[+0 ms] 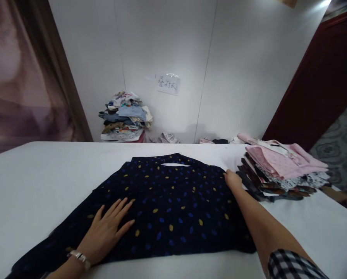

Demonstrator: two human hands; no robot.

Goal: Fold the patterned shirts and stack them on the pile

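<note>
A dark navy shirt (173,205) with small blue and yellow leaf shapes lies spread on the white table. Its collar end points to the far side, where a slit-like gap shows the white tabletop. One sleeve stretches out to the near left. My left hand (108,228) rests flat on the left part of the shirt, fingers spread. At the far right shoulder, my right hand (232,179) pinches the shirt's edge between closed fingers. The lower edge of the shirt lies close to the near side of the table.
A stack of folded clothes (284,162), pink on top, sits on the table at the right. Behind the table's far edge rises a mixed pile of clothes (127,116). A handwritten paper sign (167,84) hangs on the white wall. A curtain (31,77) hangs at the left.
</note>
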